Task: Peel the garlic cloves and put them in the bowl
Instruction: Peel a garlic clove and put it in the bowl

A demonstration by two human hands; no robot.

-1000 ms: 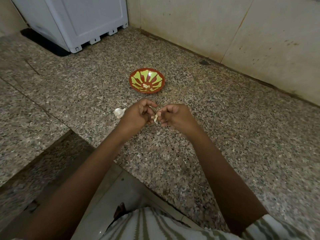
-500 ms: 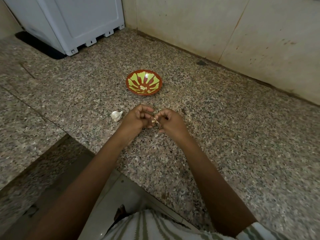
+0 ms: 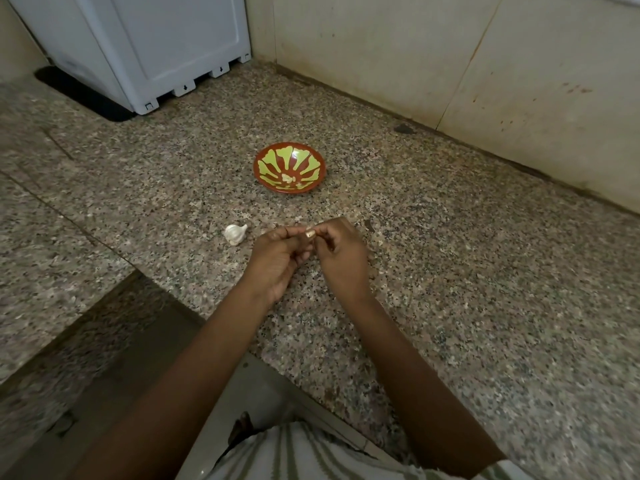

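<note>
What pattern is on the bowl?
The bowl is red-brown with yellow-green petal shapes fanning out from its centre; the head view shows it.

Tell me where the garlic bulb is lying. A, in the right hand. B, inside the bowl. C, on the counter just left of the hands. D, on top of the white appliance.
C: the bulb lies on the counter beside the left hand, apart from the bowl; that hand and the right hand pinch only a clove.
</note>
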